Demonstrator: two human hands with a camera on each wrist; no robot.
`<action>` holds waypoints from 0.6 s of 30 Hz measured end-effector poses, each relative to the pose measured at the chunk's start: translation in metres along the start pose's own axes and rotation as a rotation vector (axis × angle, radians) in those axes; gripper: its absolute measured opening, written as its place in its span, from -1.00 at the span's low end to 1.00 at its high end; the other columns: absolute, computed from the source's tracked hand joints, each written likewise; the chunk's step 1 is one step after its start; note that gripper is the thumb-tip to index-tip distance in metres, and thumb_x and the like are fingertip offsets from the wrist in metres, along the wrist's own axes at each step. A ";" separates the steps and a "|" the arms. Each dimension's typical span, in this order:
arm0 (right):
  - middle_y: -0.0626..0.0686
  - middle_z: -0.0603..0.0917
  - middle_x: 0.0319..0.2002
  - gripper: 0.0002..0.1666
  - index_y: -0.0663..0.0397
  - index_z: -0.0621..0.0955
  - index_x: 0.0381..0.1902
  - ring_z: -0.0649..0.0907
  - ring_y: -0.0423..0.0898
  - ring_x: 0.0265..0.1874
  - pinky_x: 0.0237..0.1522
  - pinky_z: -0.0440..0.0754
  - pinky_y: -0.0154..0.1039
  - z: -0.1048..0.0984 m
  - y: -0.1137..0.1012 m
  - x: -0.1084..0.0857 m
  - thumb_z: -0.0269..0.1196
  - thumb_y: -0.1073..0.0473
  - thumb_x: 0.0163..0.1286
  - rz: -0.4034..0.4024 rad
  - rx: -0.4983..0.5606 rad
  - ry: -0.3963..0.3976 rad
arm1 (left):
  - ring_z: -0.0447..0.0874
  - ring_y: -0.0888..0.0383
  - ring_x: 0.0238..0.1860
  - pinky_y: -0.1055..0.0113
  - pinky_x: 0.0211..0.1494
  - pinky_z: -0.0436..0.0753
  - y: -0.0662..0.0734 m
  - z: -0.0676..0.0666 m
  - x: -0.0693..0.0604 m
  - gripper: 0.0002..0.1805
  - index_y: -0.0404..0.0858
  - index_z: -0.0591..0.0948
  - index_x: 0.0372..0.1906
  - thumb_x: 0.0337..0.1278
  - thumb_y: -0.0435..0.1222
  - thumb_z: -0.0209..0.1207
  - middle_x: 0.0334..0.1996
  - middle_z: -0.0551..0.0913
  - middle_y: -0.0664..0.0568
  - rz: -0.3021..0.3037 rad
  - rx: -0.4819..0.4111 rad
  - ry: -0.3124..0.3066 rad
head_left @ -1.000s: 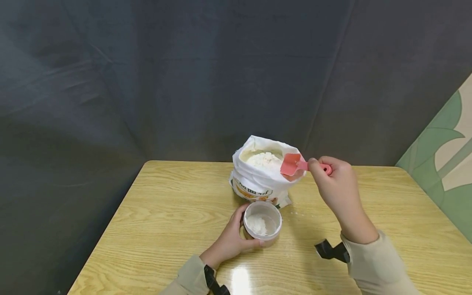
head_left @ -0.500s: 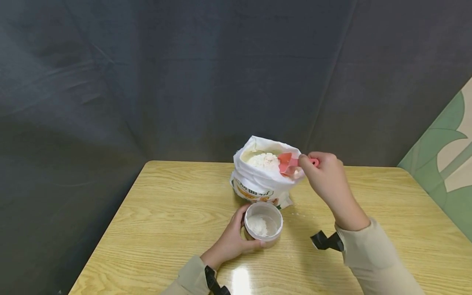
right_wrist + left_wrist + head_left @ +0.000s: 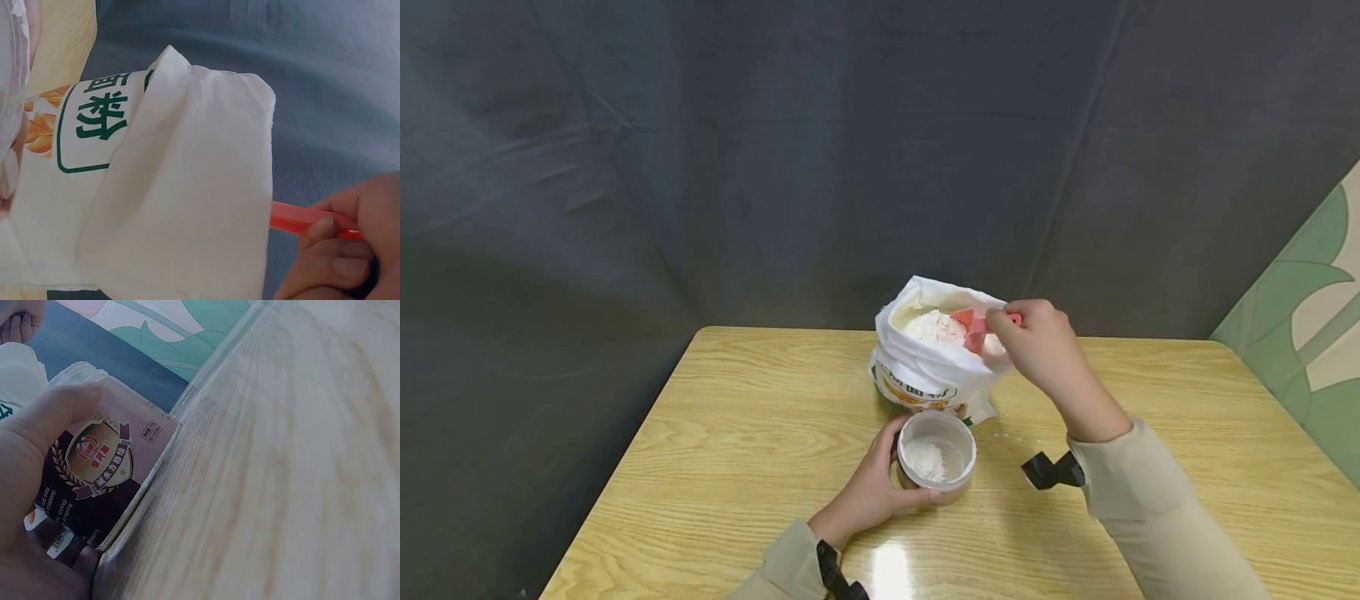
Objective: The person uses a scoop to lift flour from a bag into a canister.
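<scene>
A white flour bag [image 3: 925, 367] with a rolled-down rim stands open on the table, white flour [image 3: 934, 327] showing inside. My right hand [image 3: 1043, 343] pinches the handle of a small red scoop [image 3: 976, 330], whose blade dips into the flour by the bag's right side. In the right wrist view the bag wall hides the blade; only the handle [image 3: 294, 217] shows. My left hand [image 3: 872, 487] grips a round plastic jar [image 3: 937, 450] just in front of the bag, with some white powder at its bottom. The jar's printed label [image 3: 97, 456] faces the left wrist camera.
A wooden table [image 3: 737, 433] lies beneath everything, with specks of white powder right of the jar. Behind its far edge hangs a dark curtain [image 3: 850, 167]. A green and beige leaf-patterned panel [image 3: 1311, 300] borders the right side.
My right hand has moved left, bringing the scoop from above the bag's right rim down into the flour. The left hand and jar have stayed nearly still.
</scene>
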State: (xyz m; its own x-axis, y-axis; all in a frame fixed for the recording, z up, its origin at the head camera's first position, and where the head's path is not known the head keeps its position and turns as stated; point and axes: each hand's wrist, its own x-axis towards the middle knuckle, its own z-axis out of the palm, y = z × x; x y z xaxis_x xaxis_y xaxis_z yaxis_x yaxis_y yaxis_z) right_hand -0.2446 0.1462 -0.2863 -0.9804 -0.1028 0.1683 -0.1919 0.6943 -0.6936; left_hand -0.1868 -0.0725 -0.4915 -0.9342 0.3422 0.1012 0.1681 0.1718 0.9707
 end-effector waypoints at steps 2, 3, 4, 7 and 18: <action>-0.06 0.21 -0.74 -0.49 0.11 0.36 -0.70 0.24 -0.10 -0.73 -0.66 0.22 -0.27 0.002 0.000 0.003 0.00 0.06 0.49 0.009 -0.010 -0.016 | 0.27 0.08 0.43 0.10 0.46 0.30 0.000 0.000 0.000 0.13 0.01 0.18 0.52 -0.17 -0.22 0.61 0.42 0.29 0.07 0.000 0.000 0.000; -0.07 0.20 -0.74 -0.48 0.10 0.35 -0.71 0.23 -0.11 -0.73 -0.66 0.21 -0.28 0.003 0.000 0.004 0.01 0.06 0.48 0.011 -0.017 -0.022 | 0.27 0.08 0.43 0.09 0.46 0.30 0.000 0.001 0.000 0.13 0.00 0.18 0.52 -0.17 -0.22 0.61 0.42 0.29 0.07 -0.001 0.000 0.000; -0.07 0.19 -0.75 -0.48 0.09 0.34 -0.72 0.22 -0.12 -0.73 -0.66 0.20 -0.28 0.004 -0.001 0.006 0.02 0.06 0.48 0.010 -0.025 -0.027 | 0.27 0.09 0.43 0.09 0.47 0.29 0.000 0.001 0.000 0.13 0.00 0.18 0.53 -0.17 -0.23 0.61 0.42 0.29 0.07 -0.001 0.000 0.000; -0.10 0.16 -0.76 -0.48 0.04 0.28 -0.76 0.18 -0.15 -0.73 -0.64 0.18 -0.28 0.008 -0.002 0.010 0.04 0.09 0.43 0.005 -0.052 -0.032 | 0.26 0.09 0.44 0.08 0.48 0.28 0.001 0.001 0.000 0.13 -0.02 0.18 0.53 -0.17 -0.24 0.61 0.43 0.28 0.07 -0.003 -0.001 0.000; -0.10 0.15 -0.76 -0.49 0.02 0.26 -0.76 0.18 -0.17 -0.73 -0.63 0.19 -0.26 0.012 -0.005 0.017 0.04 0.10 0.42 0.012 -0.079 -0.055 | 0.30 0.08 0.41 0.13 0.45 0.32 0.000 0.000 0.000 0.14 0.00 0.17 0.54 -0.17 -0.21 0.61 0.41 0.29 0.07 -0.009 0.012 0.004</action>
State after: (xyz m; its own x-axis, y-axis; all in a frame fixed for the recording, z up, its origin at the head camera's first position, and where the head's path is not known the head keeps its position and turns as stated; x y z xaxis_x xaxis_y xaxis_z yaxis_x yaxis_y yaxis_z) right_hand -0.2606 0.1322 -0.2881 -0.9841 -0.1313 0.1198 -0.1776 0.7494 -0.6379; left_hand -0.1864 -0.0722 -0.4919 -0.9367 0.3373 0.0936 0.1637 0.1859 0.9688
